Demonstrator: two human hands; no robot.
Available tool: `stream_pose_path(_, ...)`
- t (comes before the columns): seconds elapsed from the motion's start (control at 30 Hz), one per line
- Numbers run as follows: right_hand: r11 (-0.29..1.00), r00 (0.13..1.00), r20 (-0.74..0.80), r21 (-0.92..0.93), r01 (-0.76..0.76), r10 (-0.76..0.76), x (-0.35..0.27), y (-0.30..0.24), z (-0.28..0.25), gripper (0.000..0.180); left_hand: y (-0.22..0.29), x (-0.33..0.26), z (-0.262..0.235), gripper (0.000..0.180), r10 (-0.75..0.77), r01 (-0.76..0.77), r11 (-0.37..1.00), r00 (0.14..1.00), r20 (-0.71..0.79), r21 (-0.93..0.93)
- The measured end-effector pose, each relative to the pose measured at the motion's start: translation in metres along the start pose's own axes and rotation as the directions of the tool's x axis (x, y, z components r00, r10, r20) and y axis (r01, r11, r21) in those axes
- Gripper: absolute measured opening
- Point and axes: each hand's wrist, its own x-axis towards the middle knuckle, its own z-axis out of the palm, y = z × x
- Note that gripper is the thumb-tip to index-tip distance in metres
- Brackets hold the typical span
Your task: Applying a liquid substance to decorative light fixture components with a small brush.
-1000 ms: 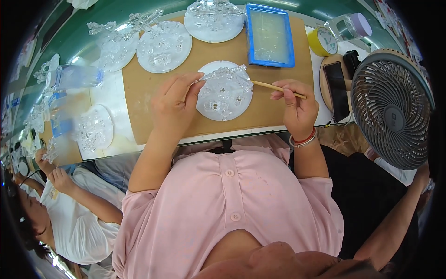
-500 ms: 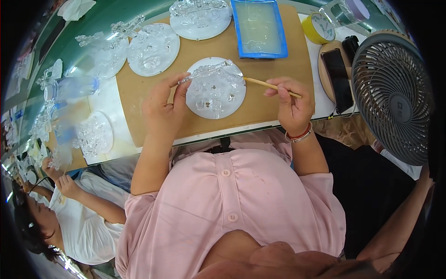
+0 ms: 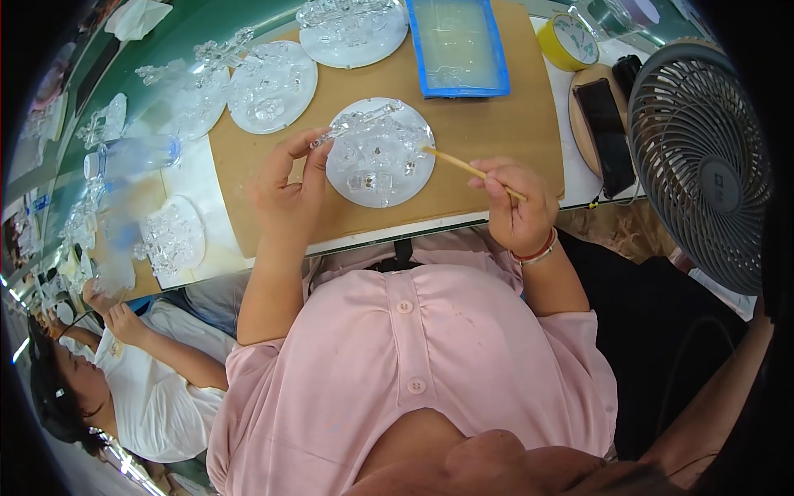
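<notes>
My left hand pinches one end of a long clear, glassy-looking strip between thumb and fingertips. The strip slants up to the right over a round white disc. Several small clear pieces lie on that disc, some with brownish or dark specks. In my right hand is a thin yellowish stick, gripped like a pencil. Its tip reaches the disc's right edge, apart from the strip; whether it touches the disc I cannot tell.
A blue-rimmed tray of pale, translucent material stands beyond the disc. More discs with clear pieces, like this round disc, lie at the far left. At right are yellow tape, a dark phone and a grey fan. A co-worker sits left.
The stick's tip has drawn away from the strip, down toward me along the disc's right side. My right hand has moved slightly nearer. My left hand still holds the strip.
</notes>
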Motion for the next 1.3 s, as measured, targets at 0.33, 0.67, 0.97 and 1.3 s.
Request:
stream_pose_path(0.33, 0.999, 0.999, -0.029, -0.041, 0.022, -0.023, 0.001, -0.007, 0.005, 0.006, -0.003, -0.007, 0.001, 0.015, 0.024, -0.027, 0.999, 0.997, -0.070, -0.039)
stream_pose_path(0.67, 0.999, 0.996, 0.078, -0.021, 0.040, -0.038, -0.009, -0.025, 0.006, 0.007, -0.004, -0.015, -0.001, 0.015, 0.062, -0.060, 0.998, 0.992, -0.106, 0.022)
stream_pose_path(0.97, 0.997, 0.998, 0.065, 0.073, 0.001, -0.006, -0.015, -0.016, 0.006, 0.007, -0.006, -0.022, 0.002, 0.017, 0.035, -0.041, 0.998, 0.991, -0.133, -0.045)
stream_pose_path(1.3, 0.992, 0.985, -0.163, 0.122, -0.042, 0.062, -0.003, -0.016, -0.016, 0.011, -0.013, -0.026, 0.013, 0.015, 0.088, -0.105, 0.992, 0.974, -0.210, -0.076)
